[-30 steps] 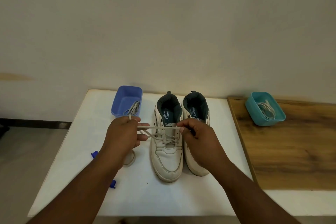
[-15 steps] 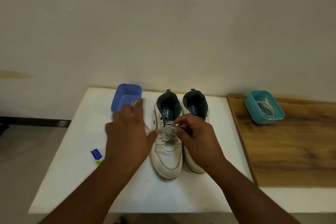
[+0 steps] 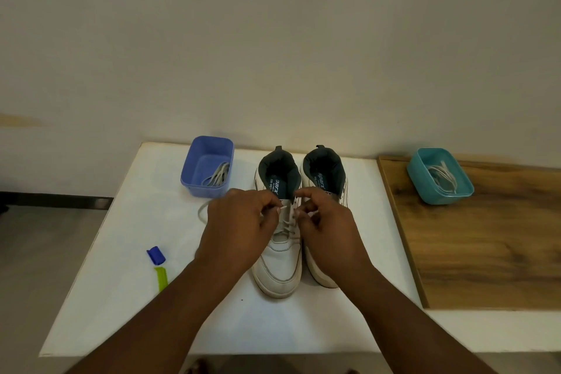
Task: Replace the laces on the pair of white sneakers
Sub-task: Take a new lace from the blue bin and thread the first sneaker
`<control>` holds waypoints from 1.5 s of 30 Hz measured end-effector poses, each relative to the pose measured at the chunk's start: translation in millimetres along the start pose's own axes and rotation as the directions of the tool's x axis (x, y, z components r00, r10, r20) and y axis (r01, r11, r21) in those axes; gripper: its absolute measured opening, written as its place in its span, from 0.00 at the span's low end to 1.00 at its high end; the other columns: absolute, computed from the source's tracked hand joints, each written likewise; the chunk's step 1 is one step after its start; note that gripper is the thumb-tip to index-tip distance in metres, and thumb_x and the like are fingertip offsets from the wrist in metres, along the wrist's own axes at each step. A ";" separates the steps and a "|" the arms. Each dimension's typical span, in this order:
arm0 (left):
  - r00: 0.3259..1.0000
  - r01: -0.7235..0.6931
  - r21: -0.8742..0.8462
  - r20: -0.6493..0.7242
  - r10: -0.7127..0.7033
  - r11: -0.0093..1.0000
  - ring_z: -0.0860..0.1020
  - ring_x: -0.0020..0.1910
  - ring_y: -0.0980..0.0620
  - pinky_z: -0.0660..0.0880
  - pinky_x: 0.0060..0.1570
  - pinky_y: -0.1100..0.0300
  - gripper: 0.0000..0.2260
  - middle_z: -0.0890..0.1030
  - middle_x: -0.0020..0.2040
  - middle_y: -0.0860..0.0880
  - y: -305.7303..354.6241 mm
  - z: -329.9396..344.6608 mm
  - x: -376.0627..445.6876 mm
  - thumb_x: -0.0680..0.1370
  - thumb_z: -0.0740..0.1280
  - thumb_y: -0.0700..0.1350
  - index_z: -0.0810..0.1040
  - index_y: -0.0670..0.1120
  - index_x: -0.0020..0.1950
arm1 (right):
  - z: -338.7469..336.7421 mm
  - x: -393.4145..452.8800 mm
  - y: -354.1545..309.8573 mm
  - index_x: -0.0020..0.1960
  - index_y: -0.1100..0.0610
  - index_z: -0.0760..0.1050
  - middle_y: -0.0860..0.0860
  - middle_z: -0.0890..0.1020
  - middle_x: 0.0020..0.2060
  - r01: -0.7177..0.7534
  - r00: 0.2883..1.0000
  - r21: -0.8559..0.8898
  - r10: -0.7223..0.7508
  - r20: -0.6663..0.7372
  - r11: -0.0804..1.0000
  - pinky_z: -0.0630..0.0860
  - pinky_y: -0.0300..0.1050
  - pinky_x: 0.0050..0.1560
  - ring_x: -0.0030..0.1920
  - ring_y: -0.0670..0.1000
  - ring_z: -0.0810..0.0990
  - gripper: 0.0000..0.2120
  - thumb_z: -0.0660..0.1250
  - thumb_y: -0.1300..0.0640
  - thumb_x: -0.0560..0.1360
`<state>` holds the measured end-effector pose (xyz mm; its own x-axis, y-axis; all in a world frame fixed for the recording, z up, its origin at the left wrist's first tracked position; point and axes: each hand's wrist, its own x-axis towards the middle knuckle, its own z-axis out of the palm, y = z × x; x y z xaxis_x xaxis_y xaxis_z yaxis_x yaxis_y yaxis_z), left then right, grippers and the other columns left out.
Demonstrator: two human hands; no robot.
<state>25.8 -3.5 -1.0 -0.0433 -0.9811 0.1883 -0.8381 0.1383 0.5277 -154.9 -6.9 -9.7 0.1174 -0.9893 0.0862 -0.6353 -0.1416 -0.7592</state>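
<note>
Both hands [image 3: 239, 222] [image 3: 326, 226] curled, pinching lace [image 3: 287, 215] ends

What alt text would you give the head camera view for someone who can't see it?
Two hands work a white lace at the top eyelets of the left white sneaker: the left hand pinches the lace tip, and the right hand curls beside it. The sneaker pair stands on a white table, with laces in a blue tub and a teal tub.
</note>
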 end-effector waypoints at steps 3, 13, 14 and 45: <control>0.996 0.042 0.140 -0.084 -0.030 0.989 0.78 0.52 0.51 0.73 0.53 0.47 0.08 0.83 0.49 0.56 -1.4 6.2 2.1 0.78 0.68 0.58 0.84 0.59 0.52 | 2.8 -0.3 7.3 0.75 0.41 0.70 0.45 0.78 0.51 0.088 0.996 -0.203 -0.080 0.047 0.975 0.75 0.36 0.50 0.48 0.45 0.78 0.24 0.61 0.61 0.83; 0.997 0.052 0.297 -0.067 -0.034 0.953 0.63 0.75 0.39 0.55 0.71 0.32 0.03 0.76 0.69 0.47 5.3 30.3 2.8 0.71 0.76 0.53 0.85 0.59 0.43 | 4.9 -0.1 6.4 0.66 0.45 0.76 0.45 0.77 0.56 0.126 0.992 -0.274 -0.114 0.059 0.954 0.78 0.42 0.51 0.51 0.48 0.79 0.15 0.63 0.56 0.81; 0.997 0.055 0.301 -0.065 -0.037 0.952 0.62 0.76 0.39 0.54 0.71 0.32 0.03 0.75 0.70 0.47 5.8 32.1 3.2 0.71 0.77 0.54 0.85 0.59 0.43 | 6.0 0.3 8.2 0.65 0.44 0.76 0.45 0.77 0.56 0.125 0.992 -0.267 -0.114 0.053 0.956 0.79 0.42 0.51 0.50 0.47 0.79 0.15 0.64 0.57 0.81; 0.975 0.177 0.160 0.104 -0.195 0.971 0.43 0.80 0.46 0.41 0.75 0.38 0.07 0.53 0.80 0.58 9.5 32.4 8.0 0.79 0.67 0.59 0.81 0.66 0.55 | 7.1 0.4 10.9 0.63 0.42 0.70 0.40 0.78 0.40 0.002 1.000 -0.211 -0.003 -0.005 0.978 0.78 0.39 0.44 0.39 0.42 0.79 0.16 0.68 0.56 0.79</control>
<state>-0.1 -14.4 -21.4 0.0648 -0.9979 -0.0058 -0.9087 -0.0614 0.4129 -156.4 -8.6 -22.5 0.1161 -0.9890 0.0917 -0.7816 -0.1480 -0.6060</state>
